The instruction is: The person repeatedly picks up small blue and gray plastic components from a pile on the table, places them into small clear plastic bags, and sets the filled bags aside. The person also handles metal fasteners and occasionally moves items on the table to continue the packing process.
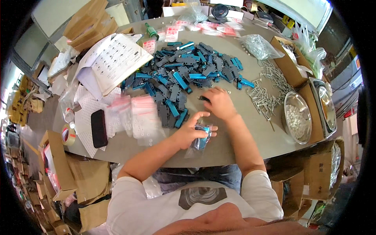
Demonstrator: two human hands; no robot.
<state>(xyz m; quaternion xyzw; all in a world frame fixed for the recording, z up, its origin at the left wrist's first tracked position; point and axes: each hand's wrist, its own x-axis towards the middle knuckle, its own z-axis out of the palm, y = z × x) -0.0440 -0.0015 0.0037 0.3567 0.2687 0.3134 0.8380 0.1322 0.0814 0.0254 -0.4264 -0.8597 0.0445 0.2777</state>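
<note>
My left hand (192, 133) grips a small clear plastic bag (193, 151) near the table's front edge, with a blue part (203, 137) showing inside it. Farther out and to the right, my right hand (220, 103) has its fingers closed around a small dark piece (204, 99), mostly hidden by the fingers. Just beyond both hands spreads a big pile of blue and dark grey plastic parts (181, 81). Flat zip bags with red print (145, 113) lie overlapped to the left of my left hand.
Metal hex keys (263, 96) lie scattered at right, beside a steel bowl (308, 131) of small white pieces. A black phone (99, 129), a tape roll (68, 135) and an open paper booklet (113, 62) occupy the left. A small fan (219, 11) stands at the back.
</note>
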